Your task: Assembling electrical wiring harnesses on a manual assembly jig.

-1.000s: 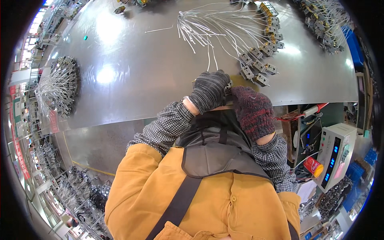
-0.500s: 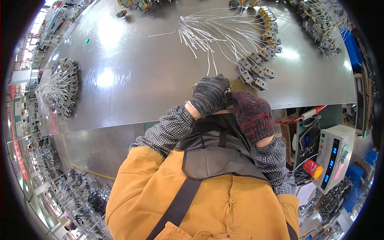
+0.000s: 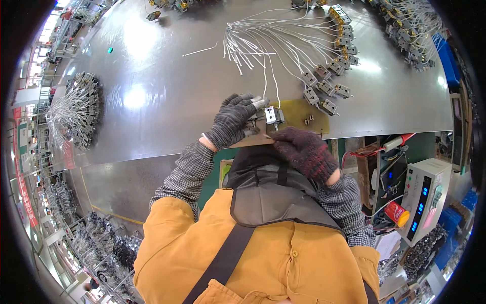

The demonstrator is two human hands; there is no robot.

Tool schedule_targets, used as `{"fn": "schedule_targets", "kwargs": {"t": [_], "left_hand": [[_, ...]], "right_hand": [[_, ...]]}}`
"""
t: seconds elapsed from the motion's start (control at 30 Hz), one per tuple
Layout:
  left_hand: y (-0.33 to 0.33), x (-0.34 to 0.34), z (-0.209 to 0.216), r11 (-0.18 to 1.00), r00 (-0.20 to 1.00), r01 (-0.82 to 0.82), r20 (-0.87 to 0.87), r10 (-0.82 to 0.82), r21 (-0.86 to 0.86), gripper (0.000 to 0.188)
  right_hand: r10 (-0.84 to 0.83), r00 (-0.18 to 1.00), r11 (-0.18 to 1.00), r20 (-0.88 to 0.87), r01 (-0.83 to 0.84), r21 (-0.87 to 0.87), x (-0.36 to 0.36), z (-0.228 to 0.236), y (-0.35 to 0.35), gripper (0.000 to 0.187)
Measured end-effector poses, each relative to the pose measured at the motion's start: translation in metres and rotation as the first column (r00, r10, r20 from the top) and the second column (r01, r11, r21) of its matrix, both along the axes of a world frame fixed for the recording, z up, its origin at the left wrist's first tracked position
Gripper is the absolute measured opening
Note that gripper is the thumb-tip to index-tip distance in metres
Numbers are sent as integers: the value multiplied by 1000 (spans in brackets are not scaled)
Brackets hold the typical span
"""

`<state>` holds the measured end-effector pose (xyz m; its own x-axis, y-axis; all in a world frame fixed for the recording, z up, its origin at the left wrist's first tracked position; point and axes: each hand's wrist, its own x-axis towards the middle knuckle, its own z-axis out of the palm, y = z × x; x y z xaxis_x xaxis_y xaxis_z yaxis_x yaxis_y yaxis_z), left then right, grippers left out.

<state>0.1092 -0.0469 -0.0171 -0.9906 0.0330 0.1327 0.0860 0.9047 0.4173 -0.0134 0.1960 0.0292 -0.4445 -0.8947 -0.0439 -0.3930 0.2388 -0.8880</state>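
A small silver metal box (image 3: 274,115) with two white wires stands on a yellow-green board (image 3: 294,112) at the table's front edge. Just left of it is my left hand (image 3: 234,117) in a grey knitted glove, thumb and fingers apart around a small metal part that they partly hide. My right hand (image 3: 306,153), in a dark red and black glove, is closed at the board's front edge, its fingertips just below the metal box. Whatever those fingers hold is hidden. Two small pins (image 3: 309,120) stand on the board right of the box.
Behind the board, a fan of white wires (image 3: 253,43) runs to a curved row of similar metal boxes (image 3: 324,81). More bundles lie at far left (image 3: 83,111) and far right (image 3: 405,40). A white instrument (image 3: 426,197) with blue digits and a red container (image 3: 395,213) are at right.
My left hand has moved left and spread its fingers, uncovering the metal box. My right hand has shifted left and down, exposing the yellow-green board.
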Motion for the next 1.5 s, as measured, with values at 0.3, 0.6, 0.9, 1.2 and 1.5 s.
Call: {"fn": "schedule_targets", "kwargs": {"t": [0.3, 0.6, 0.9, 1.2, 1.5], "left_hand": [[10, -5, 18, 169, 983, -176, 181, -15, 970, 85], [14, -26, -13, 424, 988, -152, 155, 29, 893, 50], [17, -55, 28, 982, 984, 117, 119, -135, 146, 55], [54, -49, 11, 982, 982, -167, 108, 157, 92, 60], [55, -55, 11, 988, 989, -134, 79, 128, 78, 58]], "right_hand": [[-184, 977, 982, -109, 187, 12, -34, -16, 17, 22], [-248, 906, 962, -344, 271, 20, -36, -25, 18, 19], [-242, 911, 960, -334, 276, 56, -29, -21, 11, 18], [-166, 932, 985, -321, 173, -6, -18, 21, 10, 21], [-32, 876, 979, -482, 125, 162, -16, 30, 5, 23]]}}
